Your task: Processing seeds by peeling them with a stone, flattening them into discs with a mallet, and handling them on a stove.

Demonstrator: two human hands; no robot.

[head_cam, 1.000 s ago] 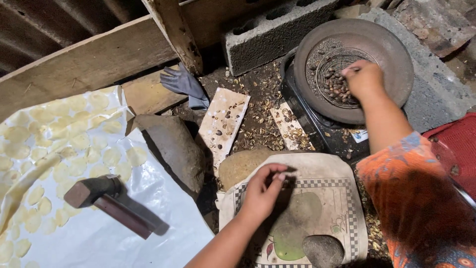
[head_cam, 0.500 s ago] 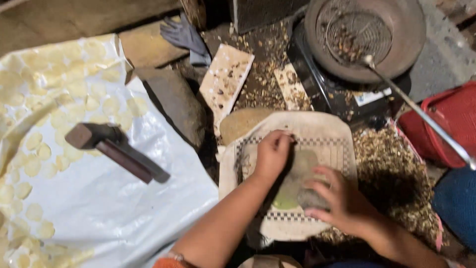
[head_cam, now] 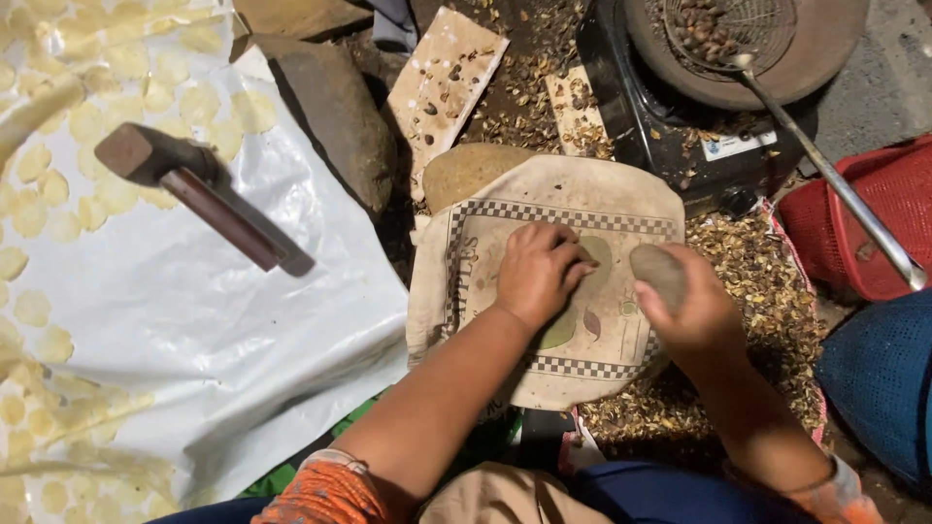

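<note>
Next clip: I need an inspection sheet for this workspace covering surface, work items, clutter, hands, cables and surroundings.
Surface: printed cloth with checkered border, draped over a flat stone.
Work items: smooth grey stone; whatever lies under the fingers is hidden.
Clutter: husk fragments around the cloth; hammer on white plastic sheet; pale flat discs spread on the sheet.
Hands: left hand pressed fingertips-down on the cloth; right hand in a grip on the grey stone.
Cables: nothing seen.
Surroundings: round pan with wire skimmer on a dark burner; red basket.
</note>
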